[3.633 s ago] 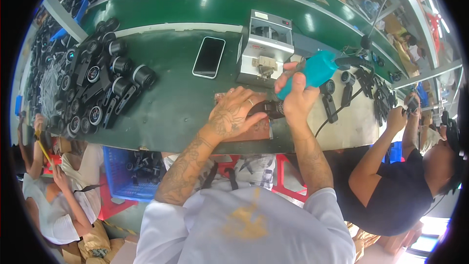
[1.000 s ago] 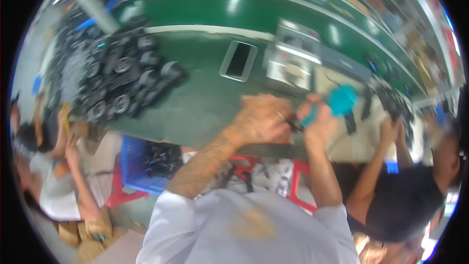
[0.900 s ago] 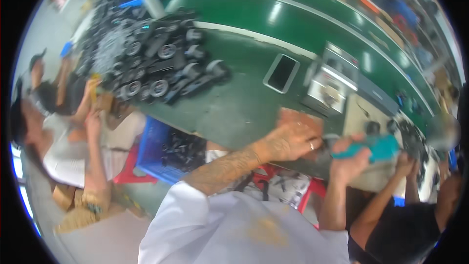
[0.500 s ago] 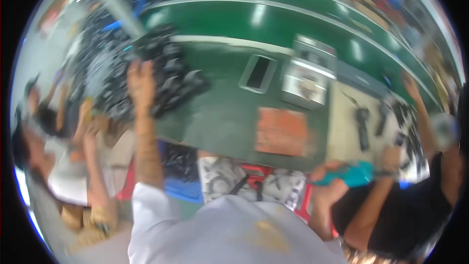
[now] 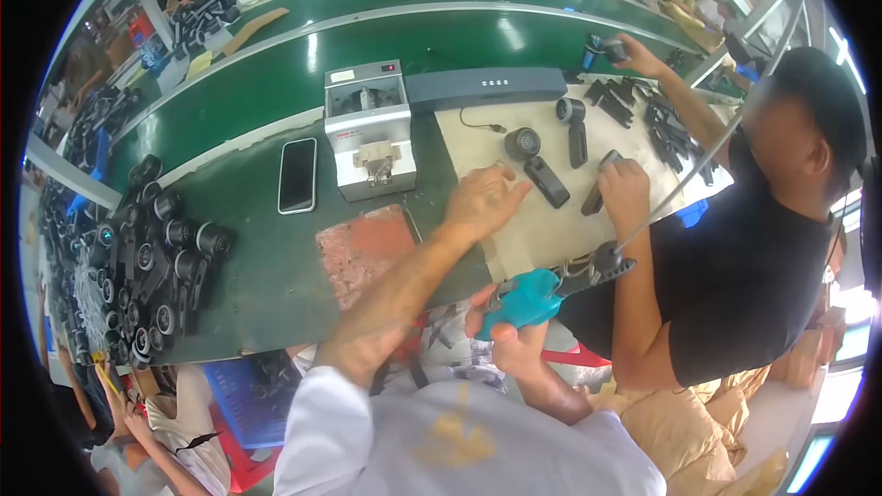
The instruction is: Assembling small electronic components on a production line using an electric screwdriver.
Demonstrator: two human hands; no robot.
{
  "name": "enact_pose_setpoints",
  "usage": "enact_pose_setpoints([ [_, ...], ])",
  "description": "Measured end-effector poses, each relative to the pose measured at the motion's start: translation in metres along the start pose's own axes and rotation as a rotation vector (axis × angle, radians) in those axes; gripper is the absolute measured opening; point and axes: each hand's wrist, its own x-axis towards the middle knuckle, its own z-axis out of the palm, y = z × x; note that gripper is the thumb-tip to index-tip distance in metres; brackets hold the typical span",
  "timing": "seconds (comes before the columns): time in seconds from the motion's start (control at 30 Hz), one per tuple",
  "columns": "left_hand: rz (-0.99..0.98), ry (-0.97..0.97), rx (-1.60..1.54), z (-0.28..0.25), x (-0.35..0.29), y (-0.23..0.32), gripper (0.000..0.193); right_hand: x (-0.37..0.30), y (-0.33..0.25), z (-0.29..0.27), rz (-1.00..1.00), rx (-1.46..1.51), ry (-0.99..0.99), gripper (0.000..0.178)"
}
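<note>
My left hand (image 5: 485,204) reaches across to the right over a beige mat (image 5: 464,142), fingers stretched out and apart, nothing visible in it. Close to its fingertips lies a black handheld fan (image 5: 547,182) with a round head; a second black fan (image 5: 576,133) lies farther right. My right hand (image 5: 516,342), low in front of my body, is closed round a teal power tool (image 5: 524,301) with a dark front end. Across the mat, a co-worker's hand (image 5: 625,186) holds a dark elongated part (image 5: 597,195); the co-worker's other hand (image 5: 638,57) grasps a dark object farther back.
Many black fans (image 5: 152,257) are heaped at the left of the green table. A phone (image 5: 297,176), a silver-white machine (image 5: 367,133) and a worn red pad (image 5: 365,253) lie between. Dark strips (image 5: 666,129) sit at the right. A blue crate (image 5: 243,400) stands below.
The view has swung to the right. My left hand has left the fan heap and now reaches over the beige mat. The teal tool stays in my right hand.
</note>
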Motion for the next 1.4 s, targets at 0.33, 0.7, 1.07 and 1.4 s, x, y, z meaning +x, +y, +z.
enact_pose_setpoints([
  [0.33,-0.110,0.250,0.264,0.087,0.046,-0.005,0.057,-0.010,-0.011,-0.021,-0.097,-0.092,0.082,0.070],
  [0.7,0.154,0.327,-0.064,-0.041,-0.025,0.013,0.036,0.007,-0.004,-0.030,-0.091,-0.279,0.101,0.073],
  [1.07,0.188,0.169,0.219,-0.139,-0.151,-0.037,0.034,0.033,0.013,0.001,0.018,-0.203,-0.066,0.061],
  [1.4,0.150,0.235,0.184,-0.141,-0.156,-0.049,0.025,0.089,0.011,0.047,-0.092,-0.142,-0.023,0.071],
])
